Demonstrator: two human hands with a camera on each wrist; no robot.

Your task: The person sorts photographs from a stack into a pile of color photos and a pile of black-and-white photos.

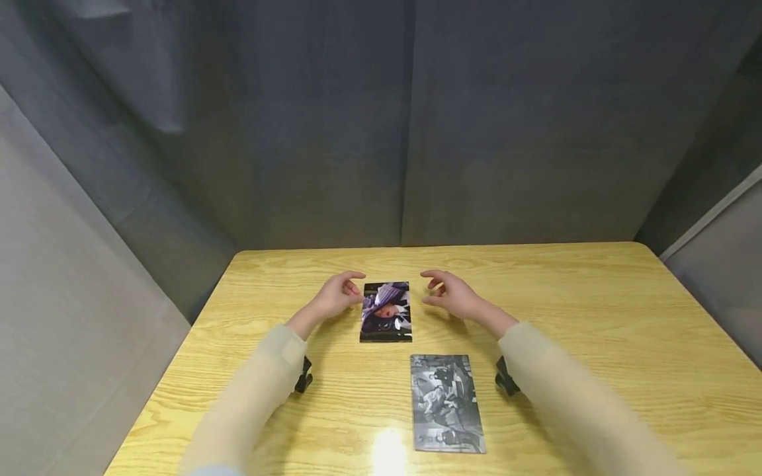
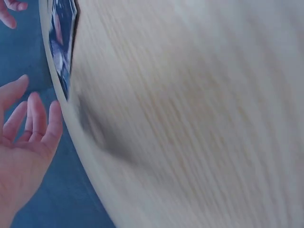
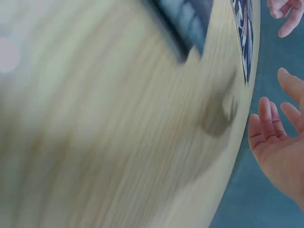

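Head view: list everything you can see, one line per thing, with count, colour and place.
Colour photo card: one, purple, white and black, lying flat at mid-table between the two hands.
Grey photo card: one, black-and-white print, flat on the table nearer the person, to the right of the colour one.
Table: one, light yellow wood grain, filling the lower half of the view.
Backdrop cloth: dark grey, hanging behind and to the sides of the table.
Wrist cameras: two, black, one under each forearm.
Sleeves: two, pale beige.
Left hand: one, fingers relaxed, beside the colour card's left edge.
Right hand: one, fingers relaxed, apart from the card's right edge.
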